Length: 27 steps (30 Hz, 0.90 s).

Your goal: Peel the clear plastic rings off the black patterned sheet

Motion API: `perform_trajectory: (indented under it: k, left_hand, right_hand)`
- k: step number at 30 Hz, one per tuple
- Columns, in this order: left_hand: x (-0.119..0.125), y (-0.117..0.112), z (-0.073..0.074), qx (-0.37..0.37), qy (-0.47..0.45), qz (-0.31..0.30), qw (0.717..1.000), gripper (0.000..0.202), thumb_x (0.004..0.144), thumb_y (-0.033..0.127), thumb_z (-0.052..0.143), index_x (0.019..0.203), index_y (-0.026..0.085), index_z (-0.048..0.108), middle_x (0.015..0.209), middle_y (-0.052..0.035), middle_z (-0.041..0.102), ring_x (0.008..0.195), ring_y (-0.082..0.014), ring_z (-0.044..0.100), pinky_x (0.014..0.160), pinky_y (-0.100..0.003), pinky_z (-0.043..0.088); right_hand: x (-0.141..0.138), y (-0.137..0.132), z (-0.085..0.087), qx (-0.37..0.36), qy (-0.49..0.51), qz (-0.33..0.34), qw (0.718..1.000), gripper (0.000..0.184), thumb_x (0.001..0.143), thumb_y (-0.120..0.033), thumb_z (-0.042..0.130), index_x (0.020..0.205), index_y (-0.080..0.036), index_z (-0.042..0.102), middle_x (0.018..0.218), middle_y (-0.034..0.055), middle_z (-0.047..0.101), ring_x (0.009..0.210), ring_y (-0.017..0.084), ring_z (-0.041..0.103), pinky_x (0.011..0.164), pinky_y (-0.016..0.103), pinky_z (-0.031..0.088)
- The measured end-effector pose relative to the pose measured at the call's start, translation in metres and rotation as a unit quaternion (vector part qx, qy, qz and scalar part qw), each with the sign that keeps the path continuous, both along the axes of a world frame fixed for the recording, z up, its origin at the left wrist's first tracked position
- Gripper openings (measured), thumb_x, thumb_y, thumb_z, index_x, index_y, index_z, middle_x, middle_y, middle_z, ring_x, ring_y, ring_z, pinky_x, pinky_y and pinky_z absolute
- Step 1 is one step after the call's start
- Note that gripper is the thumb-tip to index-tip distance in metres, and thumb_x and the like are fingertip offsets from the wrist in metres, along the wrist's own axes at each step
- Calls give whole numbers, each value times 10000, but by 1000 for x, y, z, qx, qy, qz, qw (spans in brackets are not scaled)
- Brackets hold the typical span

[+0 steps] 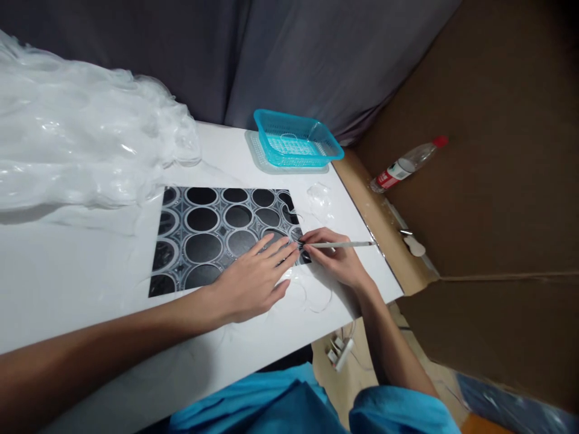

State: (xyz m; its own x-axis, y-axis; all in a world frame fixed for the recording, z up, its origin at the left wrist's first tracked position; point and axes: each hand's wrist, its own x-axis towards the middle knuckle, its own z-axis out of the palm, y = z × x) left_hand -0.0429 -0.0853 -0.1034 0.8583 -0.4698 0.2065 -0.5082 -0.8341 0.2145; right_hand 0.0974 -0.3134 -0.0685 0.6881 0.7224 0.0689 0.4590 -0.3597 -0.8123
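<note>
A black sheet printed with grey-edged ovals [203, 247] lies on the white table. My left hand [253, 280] rests flat over its lower right part, fingers stretched out and holding nothing. Close to those fingertips, my right hand [335, 256] pinches a slim pale pen-like tool [348, 245] at the sheet's right edge. The tool's back end points right; its working tip is too small and covered to make out. Thin clear strands [307, 295] curl on the table just below both hands.
A heap of clear plastic pieces [90, 132] covers the table's left back. A blue basket [298, 160] stands at the back, with crumpled clear film [320, 202] in front of it. Past the right edge are a red-capped bottle [402, 169], cardboard [488, 181] and, below, a power strip [342, 354].
</note>
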Motion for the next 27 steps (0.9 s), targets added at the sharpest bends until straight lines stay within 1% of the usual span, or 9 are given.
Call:
perform_trajectory:
  k: [5, 7, 10, 12, 13, 18, 23, 27]
  left_hand:
    - [0, -1, 1, 8, 0, 0, 1000, 631, 1195, 437, 312, 1718, 90, 373, 1773, -152, 385, 1686, -301, 277, 1389, -540, 91]
    - [0, -1, 1, 10, -1, -3, 1000, 636, 1195, 439, 306, 1718, 81, 368, 1772, -172, 379, 1687, -296, 280, 1391, -531, 98]
    - [0, -1, 0, 12, -2, -7, 1000, 651, 1193, 446, 318, 1718, 64, 359, 1767, -200, 373, 1688, -300, 283, 1395, -515, 116]
    - [0, -1, 0, 12, 0, -8, 1000, 655, 1188, 444, 335, 1718, 59, 357, 1770, -207, 364, 1691, -302, 275, 1398, -503, 118]
    - [0, -1, 1, 12, 1, -8, 1000, 656, 1187, 444, 341, 1718, 60, 357, 1773, -206, 360, 1693, -302, 270, 1400, -498, 117]
    - [0, -2, 2, 4, 11, -7, 1000, 639, 1190, 441, 336, 1711, 72, 371, 1776, -206, 353, 1694, -300, 268, 1402, -487, 138]
    - [0, -1, 2, -4, 18, -6, 1000, 648, 1184, 457, 358, 1704, 69, 381, 1786, -207, 331, 1698, -311, 252, 1402, -480, 158]
    - [0, -1, 2, -7, 25, -4, 1000, 646, 1180, 454, 375, 1706, 79, 385, 1792, -198, 323, 1698, -313, 251, 1402, -475, 165]
  right_hand:
    - [2, 2, -2, 4, -18, 13, 1000, 119, 1050, -328, 724, 979, -258, 789, 1171, 81, 754, 1108, 251, 720, 1009, 482, 592]
    - [3, 2, -2, 3, -25, 18, 1000, 117, 1048, -325, 726, 979, -256, 790, 1159, 85, 757, 1105, 251, 720, 1004, 481, 593]
    - [4, 2, -2, -2, -15, 13, 1000, 140, 1050, -348, 724, 989, -244, 794, 1167, 96, 758, 1103, 253, 722, 920, 441, 614]
    - [4, 1, -2, -4, 0, 6, 1000, 158, 1055, -365, 717, 1006, -237, 797, 1175, 102, 760, 1094, 252, 727, 856, 413, 621]
    - [3, 1, -2, -3, 4, 3, 1000, 161, 1056, -368, 715, 1014, -237, 797, 1175, 102, 761, 1088, 251, 729, 848, 410, 622]
    - [3, 1, -2, 4, -22, 12, 1000, 117, 1053, -335, 725, 1015, -250, 796, 1165, 84, 759, 1085, 244, 727, 980, 457, 595]
    - [0, 1, -1, -10, -61, 6, 998, 92, 1049, -334, 734, 1032, -259, 784, 1148, 68, 769, 1059, 239, 735, 955, 449, 592]
    - [-3, 1, -1, -11, -51, -2, 999, 114, 1056, -348, 724, 1052, -257, 791, 1140, 68, 775, 1048, 239, 738, 943, 445, 594]
